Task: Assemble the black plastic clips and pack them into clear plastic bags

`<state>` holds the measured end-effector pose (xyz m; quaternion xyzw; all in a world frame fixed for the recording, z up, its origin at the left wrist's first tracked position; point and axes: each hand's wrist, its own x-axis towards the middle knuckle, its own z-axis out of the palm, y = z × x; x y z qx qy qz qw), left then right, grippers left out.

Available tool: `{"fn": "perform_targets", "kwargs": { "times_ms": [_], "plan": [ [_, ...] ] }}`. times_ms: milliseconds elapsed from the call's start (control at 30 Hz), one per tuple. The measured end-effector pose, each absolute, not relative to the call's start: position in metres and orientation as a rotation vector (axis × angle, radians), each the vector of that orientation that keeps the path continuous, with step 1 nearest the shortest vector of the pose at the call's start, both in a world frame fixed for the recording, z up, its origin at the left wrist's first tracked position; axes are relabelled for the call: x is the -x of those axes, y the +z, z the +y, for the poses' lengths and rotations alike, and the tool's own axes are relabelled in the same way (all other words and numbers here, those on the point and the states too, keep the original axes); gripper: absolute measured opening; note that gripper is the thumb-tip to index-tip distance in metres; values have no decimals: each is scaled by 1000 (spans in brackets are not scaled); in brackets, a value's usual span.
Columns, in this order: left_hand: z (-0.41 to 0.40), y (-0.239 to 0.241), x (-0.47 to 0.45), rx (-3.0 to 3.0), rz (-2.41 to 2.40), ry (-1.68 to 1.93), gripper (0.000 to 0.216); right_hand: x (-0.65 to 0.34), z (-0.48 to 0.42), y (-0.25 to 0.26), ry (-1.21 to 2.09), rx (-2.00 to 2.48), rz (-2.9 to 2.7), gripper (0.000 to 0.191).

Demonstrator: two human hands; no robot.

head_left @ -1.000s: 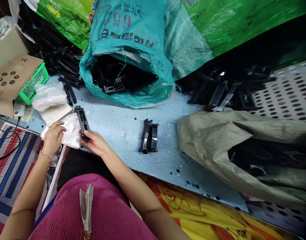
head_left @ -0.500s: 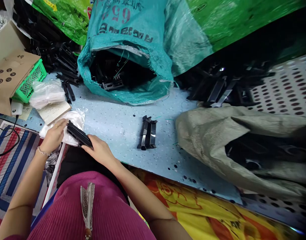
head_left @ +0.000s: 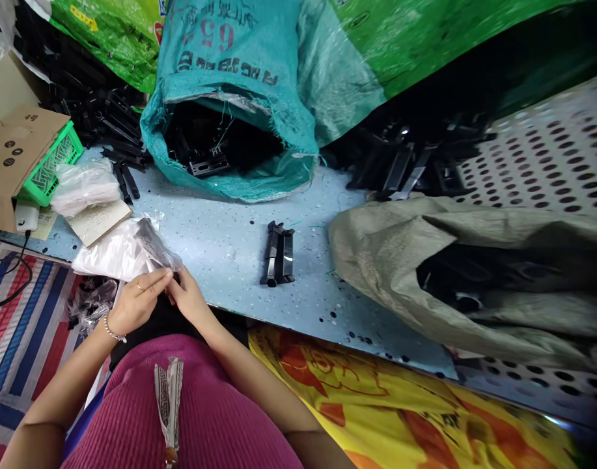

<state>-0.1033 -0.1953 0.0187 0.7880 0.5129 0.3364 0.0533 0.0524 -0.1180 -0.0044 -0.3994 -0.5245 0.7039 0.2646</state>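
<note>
A long black plastic part (head_left: 150,242) lies inside a clear plastic bag (head_left: 117,251) at the table's near left edge. My left hand (head_left: 137,303) pinches the bag's open end, fingers closed. My right hand (head_left: 187,298) meets it there and grips the near end of the bagged part. Both hands touch each other just in front of my pink top. A pair of black parts (head_left: 277,254) lies loose on the pale blue table (head_left: 230,241), to the right of my hands.
An open teal woven sack (head_left: 230,117) holds more black parts at the back. A grey-green sack (head_left: 449,260) gapes at the right. A green basket (head_left: 49,166), cardboard box (head_left: 10,156), stacked bags (head_left: 83,185) and loose black parts (head_left: 112,130) crowd the left.
The black part, held bare in my right hand a second ago, has gone into the clear bag. Both hands have drawn back toward me and come together at the bag's mouth.
</note>
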Motion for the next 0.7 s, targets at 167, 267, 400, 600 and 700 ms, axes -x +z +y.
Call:
{"fn": "perform_targets", "kwargs": {
  "times_ms": [167, 267, 400, 600, 700],
  "plan": [
    [-175, 28, 109, -2319, 1604, 797, 76, -67, -121, 12, 1529, 974, -1935, 54],
    [-171, 44, 116, -2320, 1599, 718, 66, -74, -120, 32, 1663, 754, -2054, 54],
    [-222, 95, 146, -2124, 1786, 744, 54, -95, -104, 58, 1943, 354, -2025, 47],
    [-318, 70, 236, -1602, 1931, 92, 36, -186, -43, 55, 1027, 1528, -1993, 38],
    [-314, 3, 223, -1142, 1862, -412, 13, -219, -21, 35, 640, 2111, -2019, 41]
  ]
}}
